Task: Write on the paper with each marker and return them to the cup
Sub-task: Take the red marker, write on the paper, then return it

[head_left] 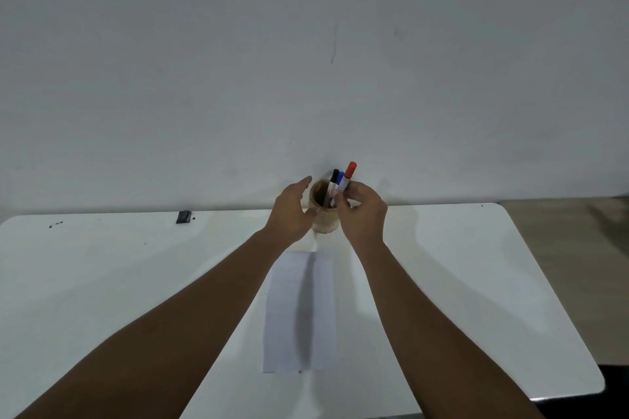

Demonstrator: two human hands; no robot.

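A tan wooden cup [319,194] stands at the far edge of the white table, against the wall. A black-capped marker [334,177] and a blue-capped marker [340,180] stick up from it. My right hand [362,211] pinches a red-capped marker [349,172] at the cup's right rim; its lower end is hidden behind my fingers. On the cup's left side, my left hand [292,211] curves around the cup with fingers apart, and contact is unclear. A white sheet of paper [299,313] lies lengthwise on the table in front of the cup, between my forearms.
The white table [459,282] has rounded corners and ends at the right, where floor shows. A small dark object [183,216] sits at the far left edge by the wall, with a few dark specks [55,224] farther left.
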